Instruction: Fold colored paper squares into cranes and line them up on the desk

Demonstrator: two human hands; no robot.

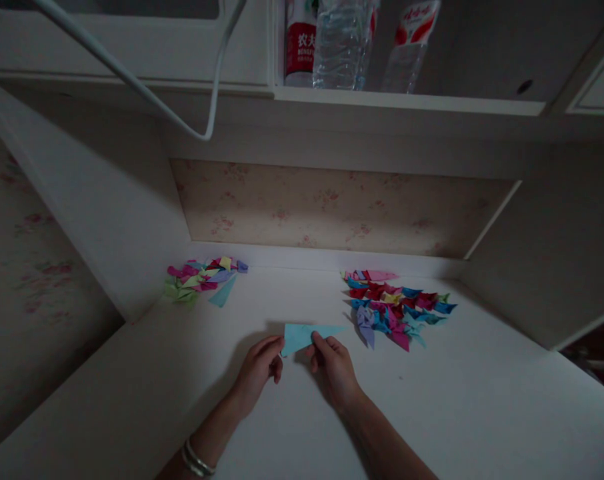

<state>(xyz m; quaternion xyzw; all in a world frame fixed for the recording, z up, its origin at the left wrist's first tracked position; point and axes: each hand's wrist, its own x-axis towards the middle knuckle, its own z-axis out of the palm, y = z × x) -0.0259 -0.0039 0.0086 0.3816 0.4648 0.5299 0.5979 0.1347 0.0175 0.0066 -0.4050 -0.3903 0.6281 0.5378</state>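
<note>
Between my two hands is a light-blue folded paper (299,337), long and narrowing to a point on the right. My left hand (259,369) pinches its wide left end between thumb and fingers. With thumb on top, my right hand (333,363) grips the paper's lower edge near the middle. Several folded paper pieces (202,275) in pink, green, yellow and purple lie piled at the back left, with a pale-blue pointed piece (223,292) beside them. At the back right, rows of folded paper figures (389,303) in red, blue, pink and lilac are set close together.
The white desk (302,427) runs back to a floral-papered wall panel (327,207). Overhead, a shelf (412,101) holds plastic bottles (339,47). A pale bent cable or tube (147,93) hangs at the upper left. Side panels (542,247) close in the desk.
</note>
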